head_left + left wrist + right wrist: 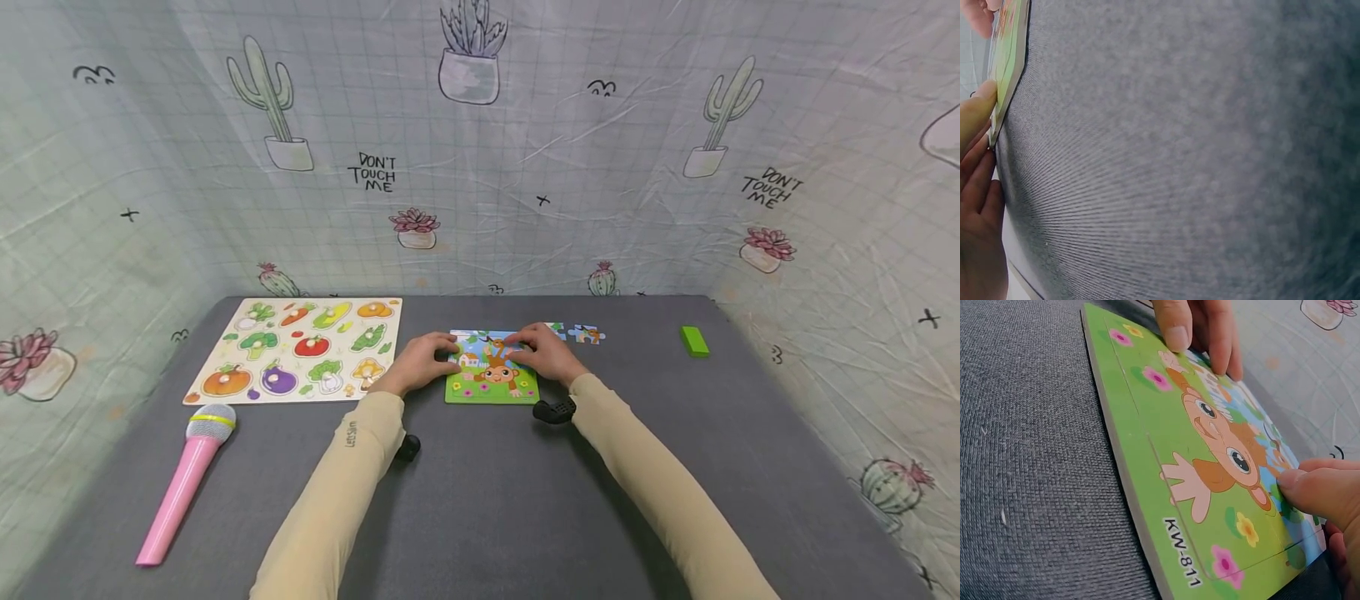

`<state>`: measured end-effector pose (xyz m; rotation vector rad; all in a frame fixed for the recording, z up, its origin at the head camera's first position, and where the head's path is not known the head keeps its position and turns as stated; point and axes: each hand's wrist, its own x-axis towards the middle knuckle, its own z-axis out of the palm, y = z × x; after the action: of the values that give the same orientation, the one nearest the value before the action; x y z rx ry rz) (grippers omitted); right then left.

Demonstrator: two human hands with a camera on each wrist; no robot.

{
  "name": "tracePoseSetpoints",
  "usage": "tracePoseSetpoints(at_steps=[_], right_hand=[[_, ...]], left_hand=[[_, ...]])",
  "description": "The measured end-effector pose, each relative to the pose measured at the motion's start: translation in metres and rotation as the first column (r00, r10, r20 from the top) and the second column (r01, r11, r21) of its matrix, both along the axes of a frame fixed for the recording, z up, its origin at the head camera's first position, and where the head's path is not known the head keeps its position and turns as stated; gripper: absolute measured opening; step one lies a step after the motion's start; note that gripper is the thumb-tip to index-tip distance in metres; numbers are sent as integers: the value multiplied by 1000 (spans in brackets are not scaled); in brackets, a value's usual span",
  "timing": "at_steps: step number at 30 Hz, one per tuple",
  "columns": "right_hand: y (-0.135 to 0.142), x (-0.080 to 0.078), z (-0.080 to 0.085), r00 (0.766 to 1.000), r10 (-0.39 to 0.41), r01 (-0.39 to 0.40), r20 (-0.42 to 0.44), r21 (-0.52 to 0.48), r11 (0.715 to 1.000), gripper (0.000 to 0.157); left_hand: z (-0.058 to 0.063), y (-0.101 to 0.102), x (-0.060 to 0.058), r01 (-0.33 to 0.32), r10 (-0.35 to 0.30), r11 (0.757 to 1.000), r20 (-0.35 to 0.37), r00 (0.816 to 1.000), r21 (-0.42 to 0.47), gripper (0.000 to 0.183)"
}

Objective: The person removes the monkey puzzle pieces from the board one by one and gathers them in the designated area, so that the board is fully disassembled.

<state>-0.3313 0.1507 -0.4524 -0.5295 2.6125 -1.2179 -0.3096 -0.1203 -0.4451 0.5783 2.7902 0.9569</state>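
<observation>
A monkey jigsaw puzzle (491, 387) with a green border lies flat on the grey table, also filling much of the right wrist view. My left hand (422, 362) holds its left edge, thumb on the printed face and fingers along the side. In the left wrist view, that thumb (985, 94) rests on the green edge. My right hand (547, 354) is at the upper right part of the puzzle; its thumb (1300, 484) and index finger touch the picture. Any separate piece beneath those fingertips cannot be made out. Loose puzzle pieces (587, 334) lie just beyond the right hand.
A vegetable picture board (292, 367) lies at the back left, close to the left hand. Nearer the left side is a pink toy microphone (183, 483). A green block (694, 342) sits at the right. Patterned cloth (495, 183) surrounds the table's back and sides.
</observation>
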Motion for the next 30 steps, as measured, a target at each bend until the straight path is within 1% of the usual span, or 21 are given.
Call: tracePoseSetpoints(at_steps=[6,13,17,30], right_hand=[[-2,0,1,1000,26,-26,4,16,1000,28],[-2,-1,2,997,66,-65,-32,46,997,26],[-3,-2,3,997,76,-74,-28,53,996,26],[-3,0,8,992,106,-100,-73,82,992,23]], left_hand=[[0,-1,1,-3,3,1000,6,1000,11,42],[-2,-1,1,-4,4,1000,5,1000,14,41],[-2,-1,0,-1,1,1000,-1,1000,10,41],[0,-1,-1,11,-11,1000,-2,1000,3,41]])
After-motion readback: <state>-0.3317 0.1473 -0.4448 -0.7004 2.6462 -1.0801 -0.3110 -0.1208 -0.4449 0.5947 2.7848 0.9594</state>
